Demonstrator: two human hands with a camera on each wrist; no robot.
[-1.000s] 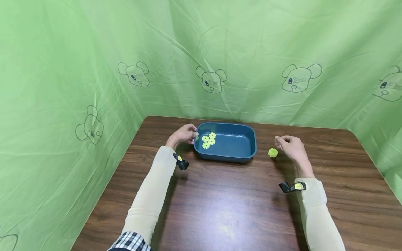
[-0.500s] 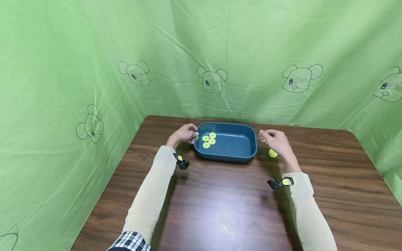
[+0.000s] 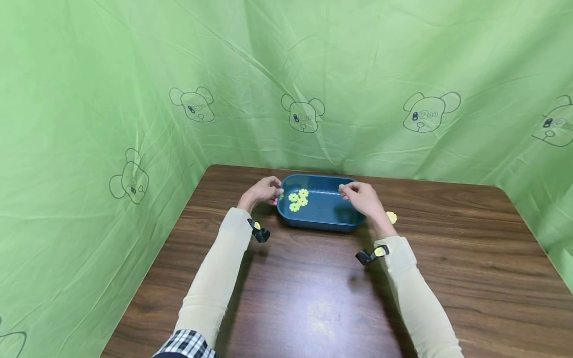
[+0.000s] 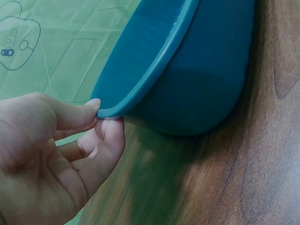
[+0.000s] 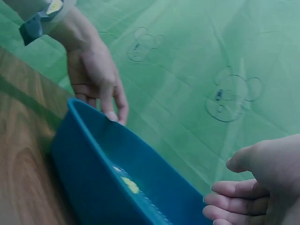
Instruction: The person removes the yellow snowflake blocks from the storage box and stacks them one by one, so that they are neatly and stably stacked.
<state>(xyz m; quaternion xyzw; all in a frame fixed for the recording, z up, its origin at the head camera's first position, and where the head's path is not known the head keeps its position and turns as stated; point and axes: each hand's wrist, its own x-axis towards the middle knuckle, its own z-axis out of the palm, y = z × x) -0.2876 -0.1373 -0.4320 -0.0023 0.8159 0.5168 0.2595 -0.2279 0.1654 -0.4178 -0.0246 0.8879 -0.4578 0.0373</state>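
My left hand [image 3: 264,190] pinches the rim of a dark blue plastic tub [image 3: 324,225] at its left end. In the left wrist view, the thumb [image 4: 79,115] lies over the rim and the fingers sit beneath it. Several yellow flower-shaped pieces [image 3: 294,207] lie in the left part of the tub. Over the tub's right end hangs my right hand [image 3: 364,200], fingers loosely curled. The right wrist view shows a gap between thumb and fingers [image 5: 234,204], with nothing visible in it. Another yellow flower-shaped piece [image 3: 391,217] lies on the table, partly hidden by the right wrist.
The tub stands near the back of a brown wood-grain table [image 3: 286,283]. A green curtain [image 3: 358,59] with printed bear heads hangs behind and at the sides. Each forearm wears a wrist camera, such as the right one [image 3: 372,253].
My right hand has moved left, from beside the flower-shaped piece on the table to above the tub's right end. The left hand and the tub have stayed in place.
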